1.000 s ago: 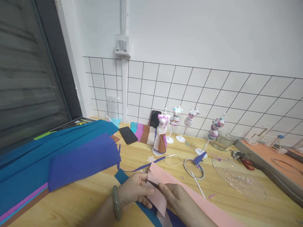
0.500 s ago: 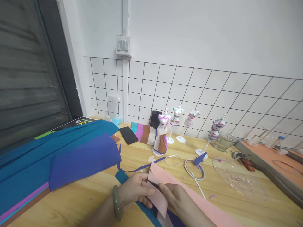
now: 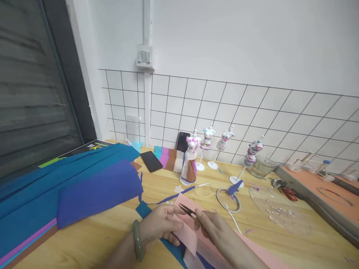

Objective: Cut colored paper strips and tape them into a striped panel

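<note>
One pink piece of cloth (image 3: 187, 236) hangs at six o'clock, pinched by my left hand (image 3: 161, 224); my right hand (image 3: 214, 228) is closed round dark scissors (image 3: 188, 210), blades parted. On the counter (image 3: 92, 243), a skirted mannequin (image 3: 192, 170) stands at twelve from my hands, purple cloth (image 3: 101, 190) lies at ten, a pale ring (image 3: 230, 212) at two

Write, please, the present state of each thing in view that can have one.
Left hand: pinching pink piece
Right hand: gripping two-pointed tool
Two-pointed tool: points apart
Pink piece: curved
Nearer phone: lying flat
Farther phone: leaning upright
Nearest mannequin: upright, skirted
Three other mannequins: standing, skirtless
White hoop: lying flat
Purple cloth: spread out
</note>
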The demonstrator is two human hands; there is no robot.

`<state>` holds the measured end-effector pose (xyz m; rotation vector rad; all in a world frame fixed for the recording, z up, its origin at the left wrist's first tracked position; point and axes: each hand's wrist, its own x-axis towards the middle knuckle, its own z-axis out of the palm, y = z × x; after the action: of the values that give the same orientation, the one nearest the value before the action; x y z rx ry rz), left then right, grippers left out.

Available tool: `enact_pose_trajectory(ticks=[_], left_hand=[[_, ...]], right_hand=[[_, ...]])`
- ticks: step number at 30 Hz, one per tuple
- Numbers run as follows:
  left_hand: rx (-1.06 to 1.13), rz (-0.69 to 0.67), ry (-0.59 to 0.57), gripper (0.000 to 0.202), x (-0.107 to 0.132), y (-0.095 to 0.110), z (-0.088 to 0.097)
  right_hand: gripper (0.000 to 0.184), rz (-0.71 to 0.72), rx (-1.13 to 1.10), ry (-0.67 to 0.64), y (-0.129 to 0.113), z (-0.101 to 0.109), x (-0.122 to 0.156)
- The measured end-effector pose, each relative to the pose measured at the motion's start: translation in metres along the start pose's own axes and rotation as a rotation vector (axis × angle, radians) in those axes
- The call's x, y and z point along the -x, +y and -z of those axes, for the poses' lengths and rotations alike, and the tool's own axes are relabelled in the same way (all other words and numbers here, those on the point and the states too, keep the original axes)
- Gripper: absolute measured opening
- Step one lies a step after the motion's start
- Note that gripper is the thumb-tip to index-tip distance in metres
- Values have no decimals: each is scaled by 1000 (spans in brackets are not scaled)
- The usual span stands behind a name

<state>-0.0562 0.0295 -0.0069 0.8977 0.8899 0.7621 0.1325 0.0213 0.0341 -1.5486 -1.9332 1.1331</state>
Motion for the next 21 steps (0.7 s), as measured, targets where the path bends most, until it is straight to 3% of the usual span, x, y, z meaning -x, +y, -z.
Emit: enact_pose_trajectory(ticks=[4, 9, 15, 21], left_hand=[[-17, -4, 45, 61, 1, 2, 2], [-27, -28, 18, 58, 8, 8, -2], [-30, -49, -32, 57, 9, 7, -7], [-48, -49, -60, 52, 9, 1, -6]], right_hand=[[52, -2, 71, 50, 4, 37, 10], [12, -126, 372, 94, 52, 69, 17], [11, -286, 468, 184, 102, 77, 31], [3, -265, 523, 199, 103, 76, 38]])
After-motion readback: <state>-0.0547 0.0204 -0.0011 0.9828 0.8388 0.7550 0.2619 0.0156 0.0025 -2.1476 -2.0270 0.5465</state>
